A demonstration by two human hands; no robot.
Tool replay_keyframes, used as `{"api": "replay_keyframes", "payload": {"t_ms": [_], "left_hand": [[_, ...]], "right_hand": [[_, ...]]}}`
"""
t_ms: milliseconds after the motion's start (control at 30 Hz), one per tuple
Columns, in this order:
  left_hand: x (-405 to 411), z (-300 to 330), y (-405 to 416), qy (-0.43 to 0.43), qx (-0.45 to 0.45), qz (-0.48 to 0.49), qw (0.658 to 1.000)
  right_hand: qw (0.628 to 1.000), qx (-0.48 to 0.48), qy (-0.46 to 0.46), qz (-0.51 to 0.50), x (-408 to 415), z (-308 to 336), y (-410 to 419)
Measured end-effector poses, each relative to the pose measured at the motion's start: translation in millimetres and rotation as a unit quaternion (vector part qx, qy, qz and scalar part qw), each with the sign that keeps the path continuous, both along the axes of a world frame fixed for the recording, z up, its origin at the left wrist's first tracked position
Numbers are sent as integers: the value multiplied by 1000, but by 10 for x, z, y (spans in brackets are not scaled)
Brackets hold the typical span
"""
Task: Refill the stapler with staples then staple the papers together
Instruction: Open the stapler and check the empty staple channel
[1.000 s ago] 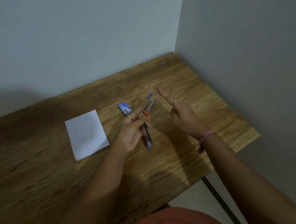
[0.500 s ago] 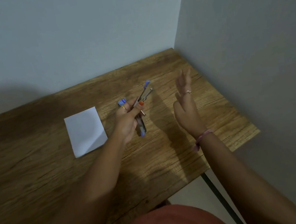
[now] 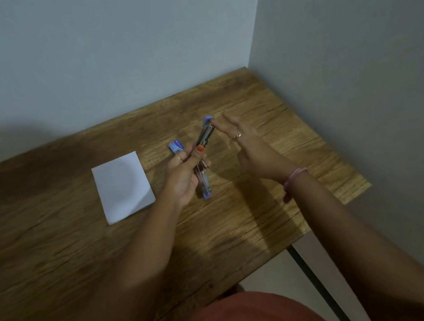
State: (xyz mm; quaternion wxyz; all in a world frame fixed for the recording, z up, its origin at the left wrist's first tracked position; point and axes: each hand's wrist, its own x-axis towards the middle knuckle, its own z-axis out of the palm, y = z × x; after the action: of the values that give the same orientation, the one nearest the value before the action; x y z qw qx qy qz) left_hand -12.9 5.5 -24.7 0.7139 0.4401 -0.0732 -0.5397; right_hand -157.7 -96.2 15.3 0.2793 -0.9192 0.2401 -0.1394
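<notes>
Mid-frame, our left hand [image 3: 184,175] clamps the stapler [image 3: 203,159], hinged open; right hand [image 3: 248,151] flat, fingers spread, touching its raised tip. Staple box [image 3: 176,146] behind; papers [image 3: 123,186] left-centre on bench [image 3: 51,241], unstapled. We judge refill unfinished.

Opened stapler [image 3: 202,153] held aloft; white papers [image 3: 123,187] flat; staple box [image 3: 176,147] beside.

bench [image 3: 80,250]: brown wood grain
papers [image 3: 123,186]: plain white
stapler [image 3: 202,167]: silver, blue-tipped
staple box [image 3: 176,146]: blue
bracelet [image 3: 294,176]: pink
</notes>
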Motion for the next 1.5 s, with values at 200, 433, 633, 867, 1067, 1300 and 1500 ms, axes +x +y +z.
{"api": "replay_keyframes", "payload": {"t_ms": [200,433,633,867,1067,1300,1500], "left_hand": [[10,-17,26,-16,16,-1,1000],[68,90,-8,-205,89,-43,974],[75,199,-96,-409,134,-70,900],[104,316,-174,-558,136,-144,806],[201,365,-187,-560,112,-222,790],[326,269,-163,-594,124,-237,759],[271,186,-127,-648,139,-227,714]], "right_hand": [[972,103,-193,-90,87,78,18],[995,29,-81,-44,-8,-54,-132],[999,9,-47,-16,-72,-35,-211],[998,39,36,29,-69,-51,-210],[997,43,68,-2,-27,-233,-228],[995,70,11,-64,-12,-391,-198],[993,71,32,-93,18,-504,-151]]}}
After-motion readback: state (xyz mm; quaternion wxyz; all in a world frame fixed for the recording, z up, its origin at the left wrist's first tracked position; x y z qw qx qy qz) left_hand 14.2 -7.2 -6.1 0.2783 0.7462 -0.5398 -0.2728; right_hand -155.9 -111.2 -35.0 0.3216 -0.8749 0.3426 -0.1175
